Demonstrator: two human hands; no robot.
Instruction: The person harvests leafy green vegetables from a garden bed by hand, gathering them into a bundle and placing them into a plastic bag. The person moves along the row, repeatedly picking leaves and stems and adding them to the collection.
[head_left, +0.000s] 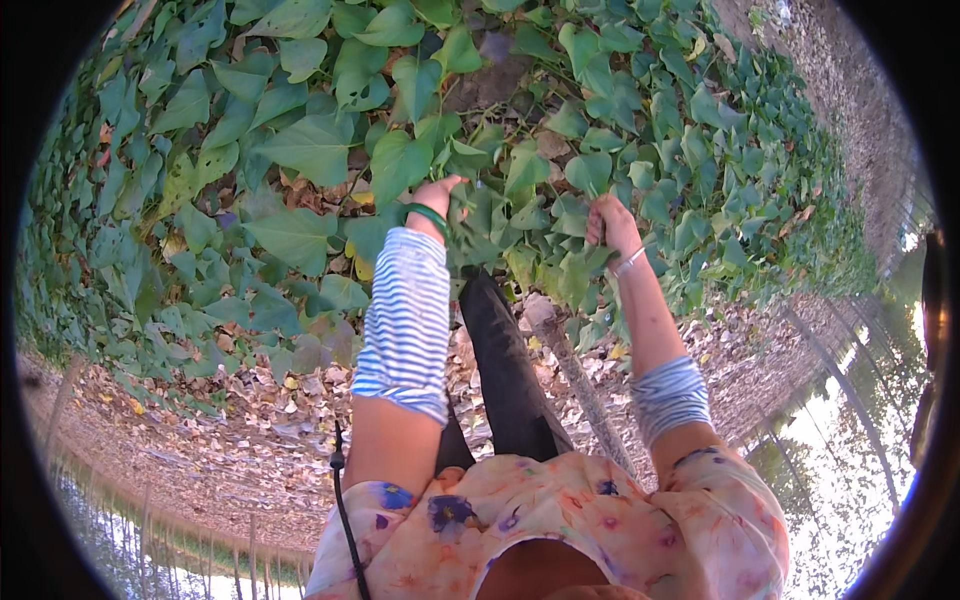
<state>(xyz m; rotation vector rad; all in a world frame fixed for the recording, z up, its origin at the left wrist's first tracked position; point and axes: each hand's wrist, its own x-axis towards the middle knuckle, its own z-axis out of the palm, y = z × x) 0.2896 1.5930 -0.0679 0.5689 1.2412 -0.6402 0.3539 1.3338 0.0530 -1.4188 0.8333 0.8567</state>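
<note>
My left hand, with a green bangle at the wrist, is in among broad heart-shaped leaves of a low vine crop. Leaves cover most of its fingers, so its grip does not show. To the right, the fingers of my right hand are curled closed around a thin leafy stem. A silver-coloured bangle circles that wrist. Between the two hands hang green leaves and stems, some of them blurred.
A dark-trousered leg reaches into the foliage's near edge. Beside it stands a thin, rough wooden trunk or pole. Dry fallen leaves cover the soil. Tree trunks rise at the right rim, and a black cord hangs by my left shoulder.
</note>
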